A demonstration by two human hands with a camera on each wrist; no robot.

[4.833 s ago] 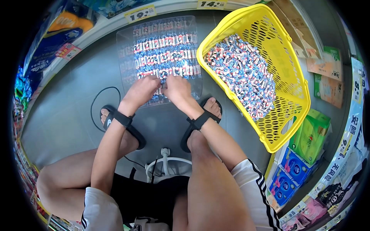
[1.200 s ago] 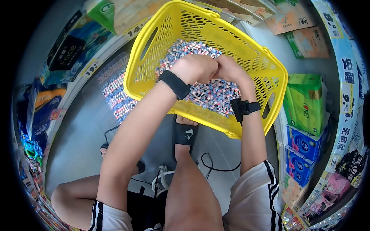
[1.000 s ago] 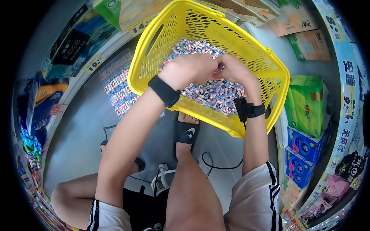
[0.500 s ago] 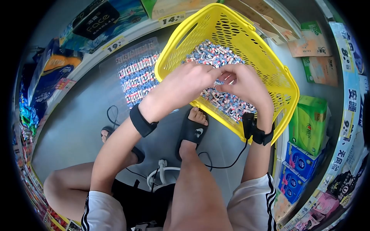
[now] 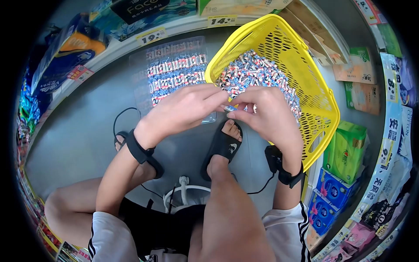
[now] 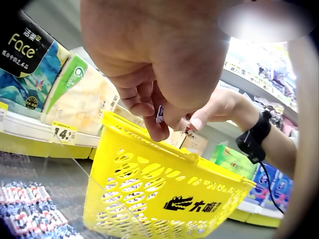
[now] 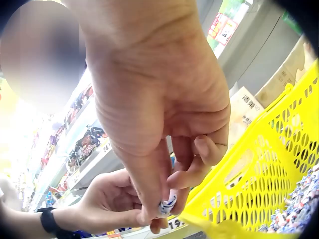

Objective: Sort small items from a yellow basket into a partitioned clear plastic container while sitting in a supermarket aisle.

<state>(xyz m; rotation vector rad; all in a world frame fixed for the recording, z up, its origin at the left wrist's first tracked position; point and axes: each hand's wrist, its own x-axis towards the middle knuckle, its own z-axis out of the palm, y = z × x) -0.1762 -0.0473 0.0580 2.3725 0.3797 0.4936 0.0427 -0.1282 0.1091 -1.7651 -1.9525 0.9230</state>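
Observation:
Both hands are close together in front of the yellow basket (image 5: 321, 109), fingertips nearly meeting. My left hand (image 5: 187, 107) holds a small wrapped candy (image 6: 160, 114) among its curled fingers, seen in the left wrist view. My right hand (image 5: 270, 113) pinches another wrapped candy (image 7: 168, 206) between thumb and fingers. A heap of loose candies (image 5: 257, 72) in blue, white and red wrappers lies in the basket. Left of it, a clear plastic box (image 5: 139, 65) on the floor holds rows of candies lined up side by side. Part of the box is hidden behind my left hand.
Shelves with tissue packs (image 5: 345, 153) run along the right, and more packs (image 5: 72, 54) stand at the left and back. A white stool base (image 5: 184, 192) stands between the legs. A black cable (image 5: 115, 122) lies on the floor beside a sandalled foot.
Both hands have come out from over the basket, moving left and toward the body, still close together. The head view has turned, bringing more of the clear box into sight.

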